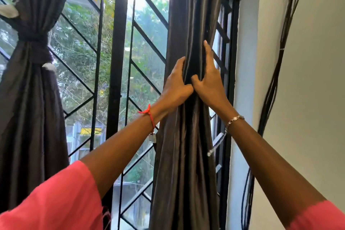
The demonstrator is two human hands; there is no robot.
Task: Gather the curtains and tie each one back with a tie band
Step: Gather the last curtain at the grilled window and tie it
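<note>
A dark brown satin curtain (186, 145) hangs bunched in front of the right side of the window. My left hand (176, 84) wraps its fingers round the bunch's left edge at chest height. My right hand (209, 76) presses on the bunch's right side with fingers stretched upward, thumb hooked into the folds. The two thumbs meet in the middle. At the far left a second dark curtain (31, 99) hangs gathered, cinched by a dark tie band (32, 38). No loose tie band shows in either hand.
Black window bars (116, 61) with diagonal grilles stand behind the curtains. A white wall (308, 80) lies to the right, with a bundle of dark cables (276, 73) running down it. A small metal latch (214, 147) hangs near the right frame.
</note>
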